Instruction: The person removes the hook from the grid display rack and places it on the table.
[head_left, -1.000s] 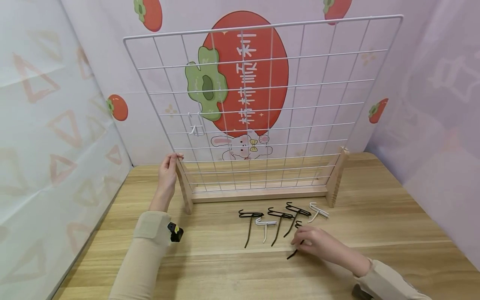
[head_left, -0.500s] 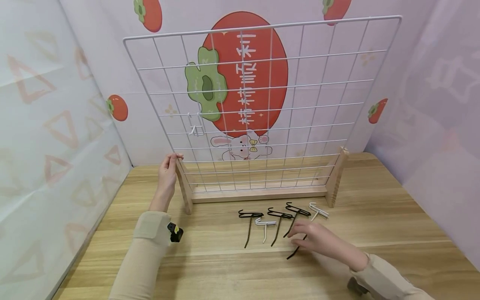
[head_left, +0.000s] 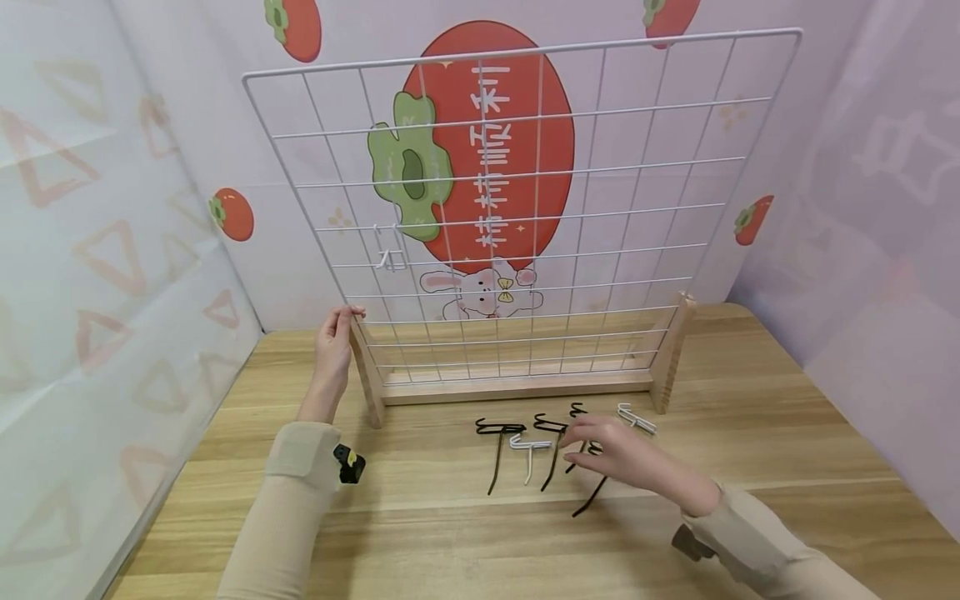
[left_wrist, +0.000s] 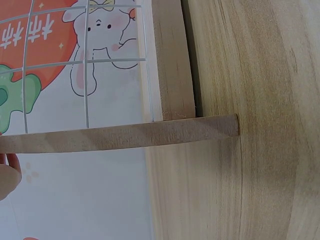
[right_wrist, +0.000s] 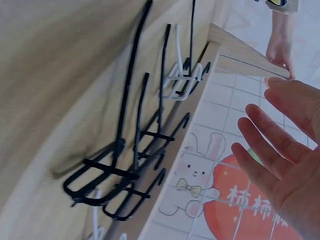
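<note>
My left hand point(head_left: 333, 337) pinches the top of the left wooden side post point(head_left: 367, 367) of a stand, which holds a white wire grid panel point(head_left: 525, 50) upright. A white hook point(head_left: 390, 258) hangs on the grid's left part. My right hand point(head_left: 615, 454) hovers over hooks on the table, partly covering some black ones. In the right wrist view its fingers point(right_wrist: 265, 170) are spread, nothing between them. Around it lie black hooks, such as the leftmost one point(head_left: 501, 429), plus a small white hook point(head_left: 531, 445) and another white hook point(head_left: 637, 419).
The wooden table point(head_left: 450, 542) meets printed cloth walls at the back and sides. The stand's base bar point(head_left: 517, 388) runs behind the hooks, ending at the right side post point(head_left: 672, 354). A black wrist device point(head_left: 348, 463) sits at my left cuff.
My right hand has lifted off the nearest black hook, its fingers opening, and moved up and left over the hooks. That hook stays on the table. The left hand keeps its place.
</note>
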